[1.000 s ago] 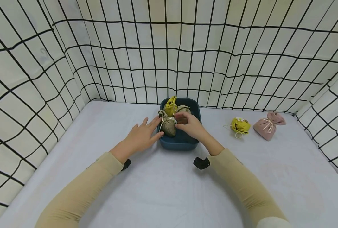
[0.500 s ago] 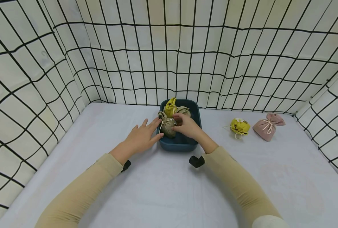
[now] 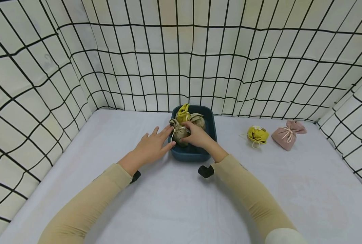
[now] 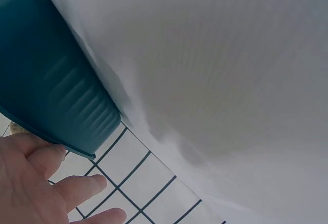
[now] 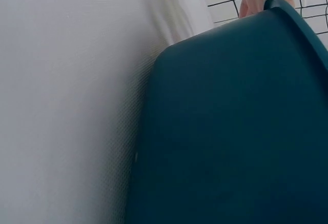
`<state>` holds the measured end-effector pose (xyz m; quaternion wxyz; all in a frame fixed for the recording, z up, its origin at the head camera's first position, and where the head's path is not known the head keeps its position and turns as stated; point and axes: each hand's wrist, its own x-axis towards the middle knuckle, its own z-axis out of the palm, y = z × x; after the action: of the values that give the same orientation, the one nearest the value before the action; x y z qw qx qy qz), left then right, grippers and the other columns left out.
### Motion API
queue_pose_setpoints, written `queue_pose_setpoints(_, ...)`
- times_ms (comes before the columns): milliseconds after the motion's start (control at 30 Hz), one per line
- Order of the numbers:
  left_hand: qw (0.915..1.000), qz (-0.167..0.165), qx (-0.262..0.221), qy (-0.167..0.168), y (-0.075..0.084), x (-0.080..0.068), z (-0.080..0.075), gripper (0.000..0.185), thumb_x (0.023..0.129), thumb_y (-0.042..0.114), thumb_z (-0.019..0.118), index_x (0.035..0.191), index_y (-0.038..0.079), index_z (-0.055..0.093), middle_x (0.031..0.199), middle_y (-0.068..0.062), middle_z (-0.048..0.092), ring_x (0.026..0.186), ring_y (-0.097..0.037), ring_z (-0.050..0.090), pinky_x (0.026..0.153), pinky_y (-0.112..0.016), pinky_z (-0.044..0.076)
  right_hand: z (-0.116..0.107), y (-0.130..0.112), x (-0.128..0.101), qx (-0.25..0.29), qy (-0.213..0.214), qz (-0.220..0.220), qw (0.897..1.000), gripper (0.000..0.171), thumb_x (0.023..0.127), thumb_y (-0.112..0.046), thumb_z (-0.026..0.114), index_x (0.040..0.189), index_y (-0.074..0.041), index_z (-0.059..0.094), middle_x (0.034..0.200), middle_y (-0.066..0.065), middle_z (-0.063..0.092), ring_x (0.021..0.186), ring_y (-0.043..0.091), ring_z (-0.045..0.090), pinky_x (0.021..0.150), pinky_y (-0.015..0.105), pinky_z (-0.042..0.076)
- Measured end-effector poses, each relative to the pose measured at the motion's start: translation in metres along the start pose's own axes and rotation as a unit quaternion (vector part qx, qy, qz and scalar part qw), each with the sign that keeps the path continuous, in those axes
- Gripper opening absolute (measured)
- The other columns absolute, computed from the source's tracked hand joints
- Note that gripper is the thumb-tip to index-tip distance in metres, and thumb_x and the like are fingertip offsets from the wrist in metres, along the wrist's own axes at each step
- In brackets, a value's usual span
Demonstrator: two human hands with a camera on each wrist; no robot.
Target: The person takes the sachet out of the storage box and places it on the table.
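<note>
A dark teal plastic bin [image 3: 191, 157] stands at the back middle of the table with several small drawstring pouches inside. My right hand [image 3: 200, 137] reaches over its right side, thumb and fingers pinching an olive-green drawstring pouch [image 3: 176, 133] at the bin's left. Behind that pouch sit a yellow pouch [image 3: 183, 115] and a grey-green pouch [image 3: 198, 119]. My left hand [image 3: 150, 145] lies along the left rim, fingers spread, fingertips right at the rim and the pouch. In the left wrist view, the left fingers [image 4: 77, 188] show beside the bin's ribbed wall [image 4: 66, 80].
To the bin's right, a yellow pouch with a flower [image 3: 258, 135] and a pink drawstring pouch [image 3: 288, 135] lie on the white-covered table [image 3: 174, 203]. Black grid netting [image 3: 187, 54] over white walls encloses the back and sides.
My right hand has moved a little left and closed in on the olive-green pouch, uncovering more of the grey-green one behind. The left hand has stayed in place.
</note>
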<state>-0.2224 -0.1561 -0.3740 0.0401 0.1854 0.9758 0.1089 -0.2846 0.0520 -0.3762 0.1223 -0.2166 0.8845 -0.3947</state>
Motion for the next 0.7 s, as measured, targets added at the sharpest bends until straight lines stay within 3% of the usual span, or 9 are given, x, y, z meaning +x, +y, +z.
queue_pose_setpoints(700,1.0000,0.002,0.003,-0.003,0.0009,0.0008,-0.0019,0.071,0.109,0.052,0.042,0.165,0.013,0.022,0.170,-0.004,0.018,0.152,-0.045,0.019,0.112,-0.072,0.024,-0.0005,-0.0052,0.0019,-0.084,-0.011,0.012,0.996,0.074,0.087,-0.020,0.085,0.149,0.001,0.050,0.147,0.019,0.054,0.136,0.034,0.050,0.111,0.046,0.041)
